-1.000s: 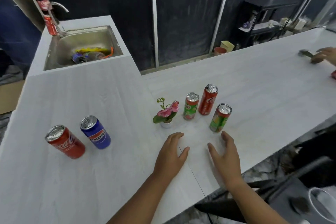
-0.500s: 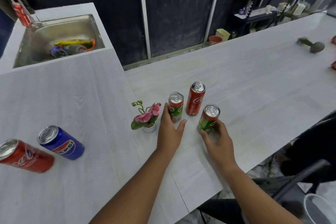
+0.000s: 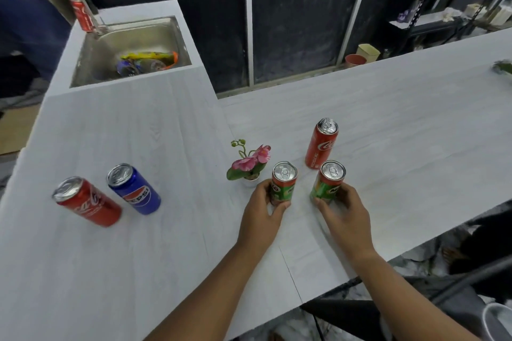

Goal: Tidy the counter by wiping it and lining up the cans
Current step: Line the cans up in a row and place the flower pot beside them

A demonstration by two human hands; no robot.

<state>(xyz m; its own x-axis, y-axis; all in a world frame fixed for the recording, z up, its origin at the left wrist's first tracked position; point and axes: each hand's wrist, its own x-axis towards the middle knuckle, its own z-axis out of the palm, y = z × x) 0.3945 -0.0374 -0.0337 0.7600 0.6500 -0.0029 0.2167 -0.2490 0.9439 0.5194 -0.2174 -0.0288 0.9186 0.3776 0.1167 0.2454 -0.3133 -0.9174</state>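
Observation:
On the white counter my left hand grips a green Milo can from behind. My right hand grips a second green Milo can just to its right. Both cans stand upright, a small gap apart. A tall red Coca-Cola can stands behind them, untouched. Far to the left stand a blue Pepsi can and a red Coca-Cola can, side by side. No cloth is in view.
A small potted pink flower stands right next to my left hand. A steel sink with colourful items sits at the back left, with a red can beside its tap. The counter's front edge runs close below my right forearm.
Both hands reached forward from flat on the counter and closed on the two Milo cans. The left Milo can has been drawn nearer, away from the tall red can.

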